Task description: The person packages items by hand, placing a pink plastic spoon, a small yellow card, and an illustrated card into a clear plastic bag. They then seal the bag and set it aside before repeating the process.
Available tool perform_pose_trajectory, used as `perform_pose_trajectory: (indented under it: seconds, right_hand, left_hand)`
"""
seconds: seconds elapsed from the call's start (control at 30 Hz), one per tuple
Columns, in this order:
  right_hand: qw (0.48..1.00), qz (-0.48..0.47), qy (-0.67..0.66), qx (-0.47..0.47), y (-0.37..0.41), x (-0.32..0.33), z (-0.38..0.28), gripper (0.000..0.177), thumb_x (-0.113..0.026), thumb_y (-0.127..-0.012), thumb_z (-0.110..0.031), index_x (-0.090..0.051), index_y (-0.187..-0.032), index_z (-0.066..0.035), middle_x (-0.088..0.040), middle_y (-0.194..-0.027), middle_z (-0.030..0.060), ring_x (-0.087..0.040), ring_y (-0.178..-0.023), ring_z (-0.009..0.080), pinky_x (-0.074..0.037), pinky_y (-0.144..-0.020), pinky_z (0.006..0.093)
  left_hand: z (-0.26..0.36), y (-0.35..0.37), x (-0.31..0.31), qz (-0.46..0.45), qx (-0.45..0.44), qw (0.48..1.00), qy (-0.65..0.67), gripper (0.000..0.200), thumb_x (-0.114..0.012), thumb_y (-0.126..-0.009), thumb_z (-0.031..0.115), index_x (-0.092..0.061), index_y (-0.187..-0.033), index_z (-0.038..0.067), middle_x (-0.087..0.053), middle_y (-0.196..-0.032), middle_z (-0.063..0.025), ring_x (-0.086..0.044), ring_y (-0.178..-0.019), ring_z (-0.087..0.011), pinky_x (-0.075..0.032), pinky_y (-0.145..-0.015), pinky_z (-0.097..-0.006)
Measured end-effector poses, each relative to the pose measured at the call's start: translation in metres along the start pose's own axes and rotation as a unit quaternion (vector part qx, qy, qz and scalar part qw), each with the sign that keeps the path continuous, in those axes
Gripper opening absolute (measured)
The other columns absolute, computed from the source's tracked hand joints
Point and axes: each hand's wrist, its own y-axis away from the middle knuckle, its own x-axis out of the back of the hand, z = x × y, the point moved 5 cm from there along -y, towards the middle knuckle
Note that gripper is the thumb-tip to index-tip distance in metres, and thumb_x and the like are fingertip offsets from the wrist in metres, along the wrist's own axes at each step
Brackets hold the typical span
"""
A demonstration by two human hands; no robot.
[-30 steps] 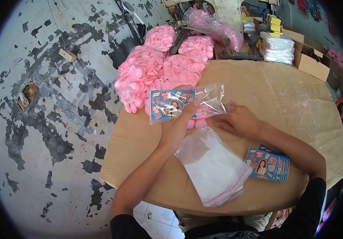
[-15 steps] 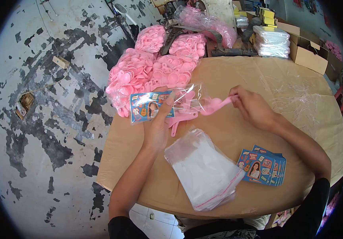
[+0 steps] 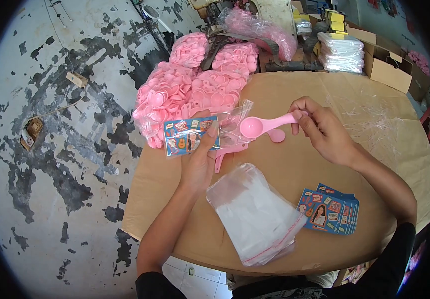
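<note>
Between thumb and fingers, my left hand (image 3: pixel 197 164) grips a clear plastic bag (image 3: pixel 234 115) with a blue printed card (image 3: pixel 182 137) inside it. My right hand (image 3: pixel 329 132) pinches a pink measuring spoon (image 3: pixel 272 123) by the end of its handle. The spoon's round bowl is at the bag's mouth. Below it, another pink spoon (image 3: pixel 277 135) shows in part. More pink pieces (image 3: pixel 232 149) lie on the table just beyond my left hand. Nearer to me are a stack of clear bags (image 3: pixel 250 214) and a fanned pile of blue cards (image 3: pixel 327 212).
Bulging bags of pink spoons (image 3: pixel 175 92) crowd the table's far left side. Wrapped clear packs (image 3: pixel 341 52) and an open cardboard box (image 3: pixel 387 70) stand at the back right. Loose clear strands (image 3: pixel 374 122) lie on the brown-covered table (image 3: pixel 300 84).
My right hand has shifted slightly right, and the spoon has turned so its hollow bowl faces me. The bag's mouth now looks narrower. My left hand has barely moved.
</note>
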Motion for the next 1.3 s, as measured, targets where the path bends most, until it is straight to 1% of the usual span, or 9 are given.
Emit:
perform_pose_trajectory:
  seconds: [0.17,0.27,0.37,0.43,0.6,0.9,1.0,1.17,1.3]
  right_hand:
    - [0.994,0.086,-0.066,0.025,-0.003,0.009,0.006,0.018,-0.042,-0.1,-0.009,-0.053,-0.111,-0.001,-0.058,-0.071,0.005,-0.052,-0.063,0.0114,-0.041,-0.058,0.0279]
    - [0.996,-0.048,-0.048,-0.05,-0.009,0.019,0.011,0.02,-0.044,-0.099,-0.011,-0.054,-0.114,-0.002,-0.059,-0.071,0.0045,-0.053,-0.063,0.0099,-0.041,-0.058,0.027]
    - [0.986,-0.156,-0.056,-0.031,-0.004,0.01,-0.01,0.028,-0.047,-0.1,-0.013,-0.05,-0.126,-0.004,-0.055,-0.065,0.0013,-0.051,-0.06,0.0069,-0.039,-0.056,0.0241]
    - [0.981,-0.182,-0.055,-0.046,0.001,0.001,-0.022,0.032,-0.047,-0.1,-0.014,-0.048,-0.13,-0.005,-0.057,-0.064,0.0012,-0.052,-0.06,0.0069,-0.039,-0.055,0.024]
    - [0.958,-0.267,-0.102,-0.039,0.01,-0.011,-0.036,0.028,-0.049,-0.101,-0.018,-0.048,-0.126,-0.006,-0.059,-0.066,0.0031,-0.055,-0.059,0.0087,-0.04,-0.053,0.0243]
    - [0.962,-0.222,-0.156,-0.027,0.005,0.004,-0.034,0.017,-0.046,-0.101,-0.018,-0.055,-0.104,-0.004,-0.06,-0.075,0.0025,-0.054,-0.062,0.008,-0.041,-0.058,0.0248]
    - [0.982,-0.143,-0.125,0.001,-0.003,0.022,-0.028,0.017,-0.046,-0.101,-0.018,-0.055,-0.102,-0.004,-0.058,-0.073,0.0021,-0.054,-0.062,0.0078,-0.04,-0.056,0.0238]
    - [0.997,0.006,-0.022,0.078,-0.014,0.049,-0.011,0.02,-0.044,-0.102,-0.021,-0.055,-0.096,-0.006,-0.054,-0.064,-0.0018,-0.039,-0.051,0.0031,-0.03,-0.048,0.0213]
    - [0.996,0.046,-0.035,0.066,-0.011,0.043,-0.014,0.018,-0.043,-0.102,-0.019,-0.053,-0.097,-0.005,-0.054,-0.067,-0.0009,-0.046,-0.056,0.0042,-0.035,-0.051,0.0217]
  left_hand:
    - [0.004,-0.001,0.001,-0.001,-0.002,1.0,-0.004,0.042,-0.059,-0.094,0.01,-0.04,-0.131,0.004,-0.055,-0.119,-0.0095,-0.058,-0.11,-0.0205,-0.054,-0.092,-0.0378]
    - [0.007,0.001,-0.001,-0.025,-0.007,1.0,-0.016,0.042,-0.06,-0.093,0.009,-0.041,-0.131,0.003,-0.055,-0.12,-0.0095,-0.058,-0.11,-0.0186,-0.053,-0.092,-0.0363]
    - [0.004,0.006,0.001,-0.045,-0.026,0.991,-0.123,0.042,-0.061,-0.093,0.01,-0.042,-0.13,0.003,-0.055,-0.122,-0.0109,-0.058,-0.107,-0.017,-0.052,-0.092,-0.0345]
    - [0.01,0.013,-0.007,-0.069,-0.034,0.979,-0.187,0.042,-0.062,-0.091,0.006,-0.042,-0.128,0.003,-0.055,-0.124,-0.0133,-0.058,-0.109,-0.0176,-0.052,-0.092,-0.0337]
    - [0.007,0.02,-0.019,-0.136,-0.078,0.976,-0.154,0.043,-0.066,-0.086,-0.002,-0.044,-0.123,0.002,-0.055,-0.126,-0.0181,-0.058,-0.113,-0.0216,-0.05,-0.095,-0.0331]
    - [0.013,0.015,-0.014,-0.079,-0.069,0.983,-0.15,0.04,-0.064,-0.087,0.0,-0.046,-0.123,0.001,-0.057,-0.122,-0.017,-0.059,-0.11,-0.0221,-0.052,-0.09,-0.0346]
    - [0.011,0.008,0.0,-0.028,-0.044,0.993,-0.104,0.039,-0.062,-0.091,0.005,-0.045,-0.126,0.002,-0.058,-0.121,-0.0147,-0.06,-0.108,-0.0206,-0.054,-0.087,-0.0347]
    - [0.012,0.002,0.003,0.003,-0.033,0.999,0.012,0.04,-0.059,-0.094,0.01,-0.043,-0.13,0.004,-0.057,-0.121,-0.0118,-0.059,-0.109,-0.0198,-0.054,-0.087,-0.0369]
    - [0.009,0.002,0.003,-0.017,-0.033,0.999,0.034,0.04,-0.057,-0.095,0.012,-0.042,-0.132,0.005,-0.056,-0.122,-0.0118,-0.058,-0.112,-0.0206,-0.053,-0.091,-0.0384]
